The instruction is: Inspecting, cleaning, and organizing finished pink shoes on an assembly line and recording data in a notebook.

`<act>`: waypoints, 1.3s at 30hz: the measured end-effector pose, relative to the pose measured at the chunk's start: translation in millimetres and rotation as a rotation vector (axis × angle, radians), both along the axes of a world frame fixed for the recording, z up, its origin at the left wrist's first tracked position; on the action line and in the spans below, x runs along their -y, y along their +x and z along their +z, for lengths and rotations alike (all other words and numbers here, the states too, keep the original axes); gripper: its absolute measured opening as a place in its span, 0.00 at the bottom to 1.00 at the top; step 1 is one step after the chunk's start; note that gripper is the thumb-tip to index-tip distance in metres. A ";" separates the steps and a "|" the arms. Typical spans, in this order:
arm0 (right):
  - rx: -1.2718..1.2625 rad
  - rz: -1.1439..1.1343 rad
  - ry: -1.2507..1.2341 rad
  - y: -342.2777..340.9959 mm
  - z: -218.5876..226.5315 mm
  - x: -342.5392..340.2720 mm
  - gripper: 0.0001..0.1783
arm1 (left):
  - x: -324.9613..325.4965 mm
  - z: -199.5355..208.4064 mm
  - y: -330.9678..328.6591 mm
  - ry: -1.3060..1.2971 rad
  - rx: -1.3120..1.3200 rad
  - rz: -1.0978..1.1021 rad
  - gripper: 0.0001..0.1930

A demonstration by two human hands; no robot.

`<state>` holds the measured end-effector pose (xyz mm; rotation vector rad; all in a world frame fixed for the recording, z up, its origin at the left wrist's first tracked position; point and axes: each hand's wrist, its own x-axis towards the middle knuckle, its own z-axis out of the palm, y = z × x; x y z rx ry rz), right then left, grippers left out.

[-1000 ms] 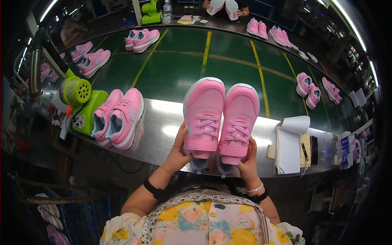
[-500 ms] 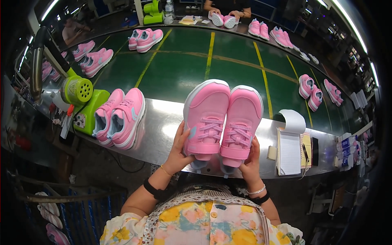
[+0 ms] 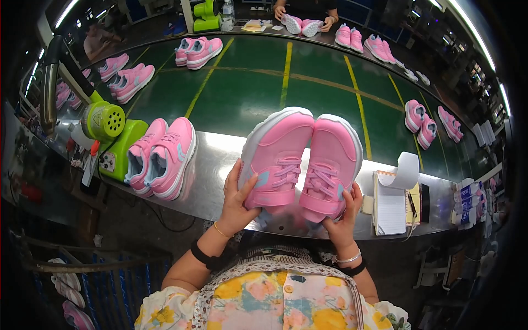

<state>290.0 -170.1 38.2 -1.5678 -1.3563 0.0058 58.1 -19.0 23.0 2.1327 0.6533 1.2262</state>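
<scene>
A pair of pink sneakers with white soles and lilac laces is held up side by side, toes pointing away from me. My left hand [image 3: 236,202] is closed around the heel side of the left sneaker [image 3: 278,157], thumb on its strap end. Around the outer heel of the right sneaker [image 3: 333,159] wraps my right hand [image 3: 345,215]. The two toes touch, while the heels are spread apart. Both shoes are tilted so their uppers face me; their heel openings are mostly hidden.
Another pink pair [image 3: 163,158] stands on the metal bench [image 3: 217,159], beside a green machine [image 3: 118,146]. At right lie an open notepad [image 3: 391,206] and a small pale block [image 3: 367,205]. More pink pairs ride the green conveyor belt [image 3: 250,82]. Across it, a co-worker's hands [image 3: 328,23] hold sneakers.
My hands have moved slightly apart and turned the two sneakers outward, so the heels are more widely separated. Pairs on the belt have shifted slightly right.
</scene>
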 end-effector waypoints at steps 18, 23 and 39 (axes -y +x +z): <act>0.460 -0.229 -0.633 -32.0 33.9 -2.8 0.38 | 31.6 37.0 17.8 0.227 -0.610 0.256 0.35; 0.315 -0.139 -0.548 9.6 36.1 -3.7 0.34 | 2.8 31.5 9.4 -0.137 -0.457 0.126 0.32; -1.001 0.281 -0.581 59.6 -1.4 -19.7 0.28 | -50.7 13.1 6.7 -1.332 -0.097 -0.367 0.30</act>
